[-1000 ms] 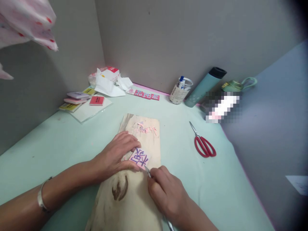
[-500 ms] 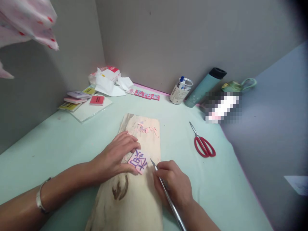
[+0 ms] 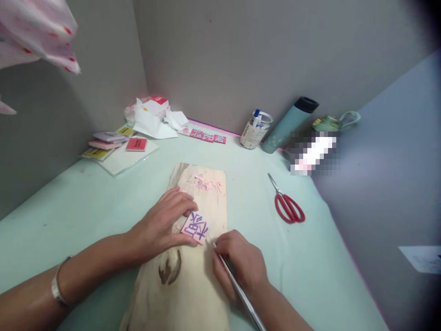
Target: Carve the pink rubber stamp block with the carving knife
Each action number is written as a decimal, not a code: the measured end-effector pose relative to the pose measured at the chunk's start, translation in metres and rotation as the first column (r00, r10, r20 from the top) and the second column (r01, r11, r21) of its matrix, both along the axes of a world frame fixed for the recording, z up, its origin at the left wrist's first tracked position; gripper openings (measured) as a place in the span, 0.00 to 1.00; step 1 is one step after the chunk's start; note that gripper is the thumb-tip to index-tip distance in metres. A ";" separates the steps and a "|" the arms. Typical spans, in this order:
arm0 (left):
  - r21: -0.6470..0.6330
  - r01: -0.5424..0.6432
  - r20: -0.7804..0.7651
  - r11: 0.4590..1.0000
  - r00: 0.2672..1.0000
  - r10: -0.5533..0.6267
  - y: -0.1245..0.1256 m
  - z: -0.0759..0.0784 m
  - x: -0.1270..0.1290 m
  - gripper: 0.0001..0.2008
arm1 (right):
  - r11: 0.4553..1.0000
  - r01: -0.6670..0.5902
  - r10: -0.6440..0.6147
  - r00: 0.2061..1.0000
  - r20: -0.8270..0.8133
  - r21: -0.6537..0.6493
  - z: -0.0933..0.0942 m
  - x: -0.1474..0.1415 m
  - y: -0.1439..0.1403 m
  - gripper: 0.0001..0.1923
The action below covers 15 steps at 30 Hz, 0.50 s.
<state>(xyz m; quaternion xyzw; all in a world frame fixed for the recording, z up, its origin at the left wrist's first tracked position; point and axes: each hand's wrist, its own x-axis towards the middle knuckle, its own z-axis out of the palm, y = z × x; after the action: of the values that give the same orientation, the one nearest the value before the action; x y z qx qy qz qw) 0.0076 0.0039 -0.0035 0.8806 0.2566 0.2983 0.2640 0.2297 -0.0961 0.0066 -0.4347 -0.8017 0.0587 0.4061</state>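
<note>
Two hands work over a wooden board [image 3: 196,294] on the green counter [image 3: 310,276]. The left hand [image 3: 167,223] has its thumb and fingers moderately spread, grasping a pink block [image 3: 195,228] between them: thumb along the 6 o'clock side, fingertips near its 12 o'clock corner. The block lies on the board, purple lettering up, turned askew; nearly square, it shows no clear long axis. The right hand [image 3: 241,262] has its fingers curled closed around a slim metal knife [image 3: 239,288]. The knife's long axis runs from 5 to 11 o'clock, tip toward 11, just beside the block's 4 o'clock edge; whether they touch, I cannot tell. Pink shavings [image 3: 201,183] lie toward 12 o'clock.
</note>
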 end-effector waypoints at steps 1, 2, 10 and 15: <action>0.002 -0.001 -0.004 1.000 1.000 0.001 0.000 0.000 0.000 0.25 | 1.000 -0.009 0.009 1.000 0.008 -0.017 0.001 0.000 0.000 0.09; 0.003 -0.004 -0.007 1.000 1.000 0.004 0.000 0.000 0.000 0.25 | 0.999 -0.012 0.012 1.000 0.007 -0.036 0.002 0.001 0.000 0.09; -0.002 -0.003 -0.013 1.000 1.000 0.003 -0.001 0.000 -0.001 0.25 | 0.991 0.007 -0.016 0.998 -0.063 -0.136 0.011 0.003 0.001 0.09; -0.001 -0.009 -0.026 1.000 1.000 0.009 -0.002 0.001 -0.001 0.24 | 0.965 0.110 -0.132 0.988 -0.078 -0.238 0.011 0.006 -0.001 0.08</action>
<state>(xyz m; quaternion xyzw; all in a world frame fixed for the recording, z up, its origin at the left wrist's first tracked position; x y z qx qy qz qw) 0.0068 0.0016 -0.0023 0.8832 0.2641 0.2878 0.2596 0.2356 -0.0971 0.0177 -0.5243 -0.7415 0.1476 0.3919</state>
